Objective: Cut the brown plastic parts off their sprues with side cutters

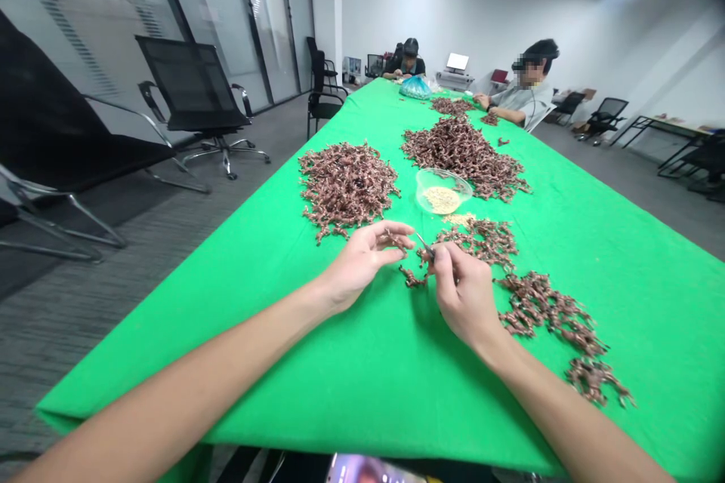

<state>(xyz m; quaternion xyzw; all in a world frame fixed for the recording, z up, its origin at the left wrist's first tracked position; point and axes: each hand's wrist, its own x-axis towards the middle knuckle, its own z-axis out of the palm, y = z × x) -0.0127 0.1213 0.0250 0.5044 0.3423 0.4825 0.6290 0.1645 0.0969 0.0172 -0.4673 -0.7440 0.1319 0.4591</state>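
Observation:
My left hand is closed over the table, pinching a small brown figurine between thumb and fingers. In my right hand is a pair of thin metal tweezers, tips pointing up and left toward the figurine. A loose brown figurine lies on the cloth between the hands. Just beyond them stands a clear plastic bowl with small cream-coloured pieces in it. More of these pieces are spilled beside the bowl. The figurines' exact shape is too small to make out.
Brown figurines lie in a left pile, a larger far pile and clusters on the right. Green cloth covers the table. Two people sit at its far end near a blue bag. A phone is at the near edge.

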